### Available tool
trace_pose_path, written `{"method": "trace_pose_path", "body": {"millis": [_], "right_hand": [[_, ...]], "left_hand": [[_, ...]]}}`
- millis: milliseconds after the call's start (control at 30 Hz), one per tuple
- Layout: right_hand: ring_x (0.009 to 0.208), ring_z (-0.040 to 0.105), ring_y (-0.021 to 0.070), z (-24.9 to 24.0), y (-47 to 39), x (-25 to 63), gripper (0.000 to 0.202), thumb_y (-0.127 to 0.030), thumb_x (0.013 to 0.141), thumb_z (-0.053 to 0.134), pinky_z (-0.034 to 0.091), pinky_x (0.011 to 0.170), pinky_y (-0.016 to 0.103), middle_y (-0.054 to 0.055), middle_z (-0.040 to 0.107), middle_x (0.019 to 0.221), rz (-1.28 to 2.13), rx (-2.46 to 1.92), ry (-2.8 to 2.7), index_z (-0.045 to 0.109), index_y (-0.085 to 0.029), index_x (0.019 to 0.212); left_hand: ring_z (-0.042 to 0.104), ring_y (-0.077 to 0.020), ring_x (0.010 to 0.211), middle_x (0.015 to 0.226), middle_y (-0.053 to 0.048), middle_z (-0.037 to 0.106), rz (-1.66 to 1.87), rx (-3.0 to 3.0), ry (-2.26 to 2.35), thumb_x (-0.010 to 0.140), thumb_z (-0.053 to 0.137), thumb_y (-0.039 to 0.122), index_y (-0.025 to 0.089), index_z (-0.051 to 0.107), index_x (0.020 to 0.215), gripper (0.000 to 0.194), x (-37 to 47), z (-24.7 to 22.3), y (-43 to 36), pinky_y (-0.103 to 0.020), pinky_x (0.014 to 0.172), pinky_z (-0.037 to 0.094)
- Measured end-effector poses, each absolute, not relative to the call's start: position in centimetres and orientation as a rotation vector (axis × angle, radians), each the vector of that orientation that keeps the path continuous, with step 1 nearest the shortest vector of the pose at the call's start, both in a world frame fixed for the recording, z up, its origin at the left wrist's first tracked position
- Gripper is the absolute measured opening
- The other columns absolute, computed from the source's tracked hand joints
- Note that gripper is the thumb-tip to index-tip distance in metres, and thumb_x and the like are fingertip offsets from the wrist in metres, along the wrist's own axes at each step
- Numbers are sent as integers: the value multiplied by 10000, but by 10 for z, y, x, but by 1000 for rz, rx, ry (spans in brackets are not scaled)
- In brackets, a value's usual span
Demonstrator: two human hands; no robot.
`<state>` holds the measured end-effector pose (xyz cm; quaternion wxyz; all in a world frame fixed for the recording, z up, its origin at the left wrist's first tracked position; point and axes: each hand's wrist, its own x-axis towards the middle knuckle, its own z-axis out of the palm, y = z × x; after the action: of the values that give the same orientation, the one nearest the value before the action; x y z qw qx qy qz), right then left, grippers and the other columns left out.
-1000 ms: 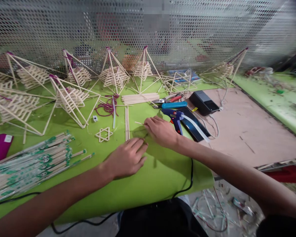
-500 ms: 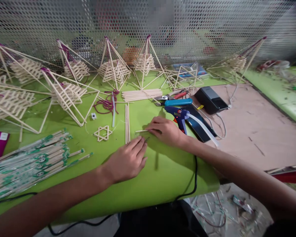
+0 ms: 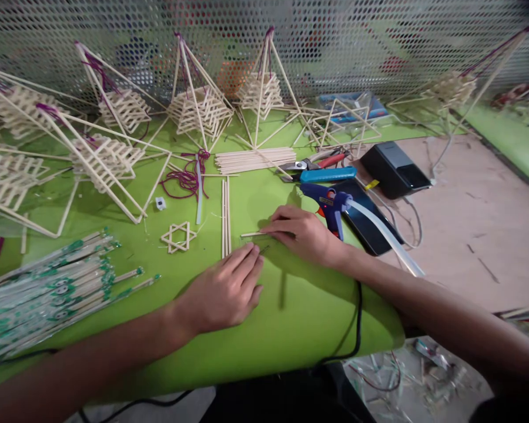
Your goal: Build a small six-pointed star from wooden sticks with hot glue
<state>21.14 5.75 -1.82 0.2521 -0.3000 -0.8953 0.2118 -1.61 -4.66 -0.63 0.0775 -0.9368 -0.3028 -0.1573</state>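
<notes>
My right hand (image 3: 303,235) pinches a short wooden stick (image 3: 250,235) whose end sticks out to the left over the green table (image 3: 291,341). Just below and left, my left hand (image 3: 229,288) rests low on the table, fingers pressed together, with a small dark sliver by its fingertips; what it holds, if anything, is hidden. A few upright sticks (image 3: 226,217) lie above the left hand. Farther left is a small six-pointed star of sticks (image 3: 178,237). A blue glue gun (image 3: 330,205) sits right of my right hand.
Stick pyramids (image 3: 203,111) stand along the mesh (image 3: 335,53) at the back. Around the hands lie purple string (image 3: 183,179), a stick bundle (image 3: 255,160), a blue-handled cutter (image 3: 328,174), a phone (image 3: 370,223), a black box (image 3: 394,167) and wrapped sticks (image 3: 62,294).
The camera view has shifted slightly, so the table's things appear displaced. Both hands keep nearly the same pose, and the short stick stays in my right hand.
</notes>
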Motion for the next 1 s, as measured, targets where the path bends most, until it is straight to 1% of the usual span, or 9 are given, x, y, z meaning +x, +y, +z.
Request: {"method": "trace_pose_path", "body": {"millis": [333,400,467,533,633,733,867,1000], "right_hand": [[887,630,166,-16,59,211,251,-168,989,520,507,781,291,90,668,939,647,-824,-2449,766,-180,1035],[887,634,161,-12,60,211,271,-137,978,505,508,791,285,89,666,950,679,-834,-2464,763,-177,1050],[891,639,151,-8,61,212,328,-68,942,480,506,812,274,82,666,969,718,-845,-2488,762,-181,1066],[898,640,139,-4,63,213,427,7,881,445,502,831,260,70,667,990,757,-863,-2516,764,-195,1079],[902,634,133,0,67,213,520,55,815,408,493,841,254,63,667,1006,801,-906,-2545,769,-210,1081],[900,631,138,3,70,213,540,58,801,391,487,855,268,65,665,995,839,-942,-2566,775,-211,1068],[921,627,142,6,70,212,533,43,815,380,483,881,280,64,668,995,876,-967,-2576,776,-215,1062],[892,622,134,9,70,210,499,20,840,395,482,863,274,56,674,968,886,-994,-2568,777,-217,1057]], "left_hand": [[648,-341,1214,1218,-233,699,-473,-2813,-890,992,516,295,-52,688,1194,436,-15,-5,-47,-432,1101,525],[644,-343,1221,1227,-238,692,-476,-2809,-889,994,514,298,-56,683,1200,443,-15,-6,-47,-431,1100,526],[639,-344,1228,1229,-239,690,-474,-2808,-886,996,514,293,-57,683,1198,438,-15,-6,-47,-432,1099,527],[639,-341,1230,1225,-235,692,-469,-2807,-889,1002,508,290,-53,686,1191,430,-15,-7,-47,-431,1092,533],[633,-320,1245,1230,-214,695,-459,-2801,-911,1021,483,298,-32,689,1196,426,-15,-8,-47,-427,1079,546],[631,-306,1252,1241,-213,690,-448,-2796,-921,1028,470,294,-28,688,1199,425,-15,-7,-47,-422,1080,546],[643,-333,1228,1221,-232,694,-453,-2800,-905,1016,487,276,-49,684,1198,422,-14,-5,-47,-431,1057,562],[646,-340,1220,1212,-231,699,-463,-2805,-901,1016,493,287,-47,688,1196,427,-15,-7,-48,-429,1053,563]]}}
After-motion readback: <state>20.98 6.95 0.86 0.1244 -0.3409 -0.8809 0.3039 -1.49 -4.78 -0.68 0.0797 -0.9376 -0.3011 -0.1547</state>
